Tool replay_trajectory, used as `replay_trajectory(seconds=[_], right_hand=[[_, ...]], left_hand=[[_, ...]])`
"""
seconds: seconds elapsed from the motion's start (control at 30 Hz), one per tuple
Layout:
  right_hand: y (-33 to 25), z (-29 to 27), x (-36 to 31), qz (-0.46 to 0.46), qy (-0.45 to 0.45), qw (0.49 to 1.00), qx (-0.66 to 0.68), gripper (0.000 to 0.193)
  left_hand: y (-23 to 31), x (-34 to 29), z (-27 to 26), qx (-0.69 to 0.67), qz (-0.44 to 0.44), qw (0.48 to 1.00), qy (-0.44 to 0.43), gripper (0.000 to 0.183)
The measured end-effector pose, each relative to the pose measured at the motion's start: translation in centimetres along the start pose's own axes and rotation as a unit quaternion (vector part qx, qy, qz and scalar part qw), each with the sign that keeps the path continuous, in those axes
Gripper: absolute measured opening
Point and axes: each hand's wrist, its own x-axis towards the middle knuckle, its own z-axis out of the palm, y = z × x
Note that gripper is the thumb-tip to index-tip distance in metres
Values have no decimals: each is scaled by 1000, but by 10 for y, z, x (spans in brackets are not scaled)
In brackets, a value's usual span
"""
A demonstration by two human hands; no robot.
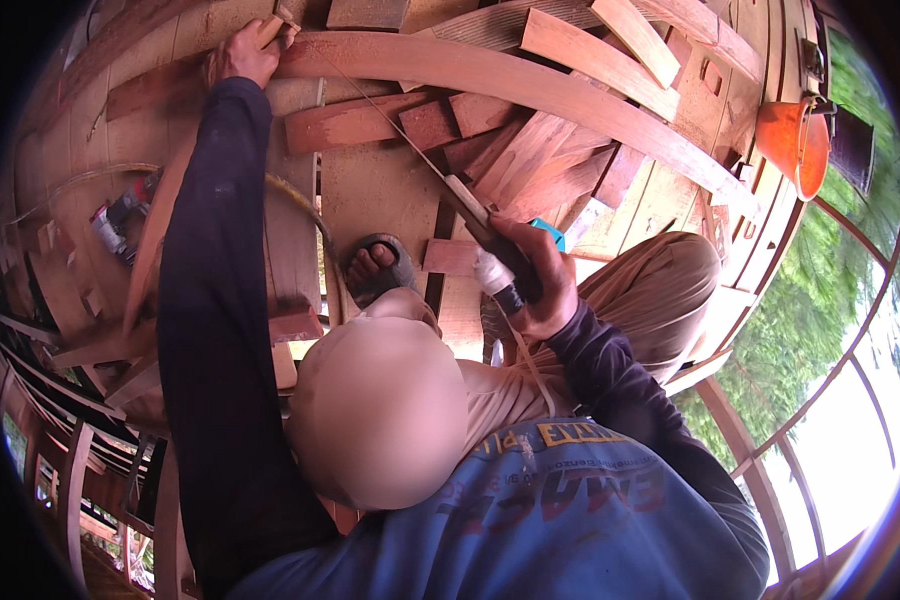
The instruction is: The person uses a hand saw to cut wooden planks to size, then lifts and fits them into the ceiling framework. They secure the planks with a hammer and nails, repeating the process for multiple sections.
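My left hand (245, 55) reaches far forward, fingers closed on a small wooden piece (268, 32) at the left end of a long curved plank (470, 68). My right hand (545, 285) is wrapped round a dark, elongated tool with a pale tip (478, 215), held above the boards near my knee. From that tip a thin taut line (390, 122) slants up across the plank toward my left hand. A white bottle-shaped part (492, 272) shows beside the tool, and a teal thing (548, 234) is just behind my right hand.
Reddish wood offcuts (530, 160) lie heaped under and beside the plank. An orange bucket-like container (796, 145) is at the far right. A power tool (120, 225) lies on the left, near a hose (305, 205). My sandalled foot (378, 265) rests on the planked floor.
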Motion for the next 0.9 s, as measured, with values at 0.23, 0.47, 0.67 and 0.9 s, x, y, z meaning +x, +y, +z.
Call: replay_trajectory(seconds=[0.23, 0.47, 0.67, 0.9], right_hand=[[-19, -22, 17, 67, -38, 997, 22, 48], [-8, -9, 52, 33, -45, 998, 38, 44], [0, -16, 36, 7, -26, 1000, 5, 46], [-4, 4, 89, 25, -48, 998, 30, 40]], left_hand=[[-4, 2, 8, 5, -7, 1000, -16, 43], [-5, 2, 10, 42, 4, 999, -1, 52], [-12, 4, 5, 8, 3, 999, -45, 60], [-13, 6, 14, 39, 22, 999, 16, 62]])
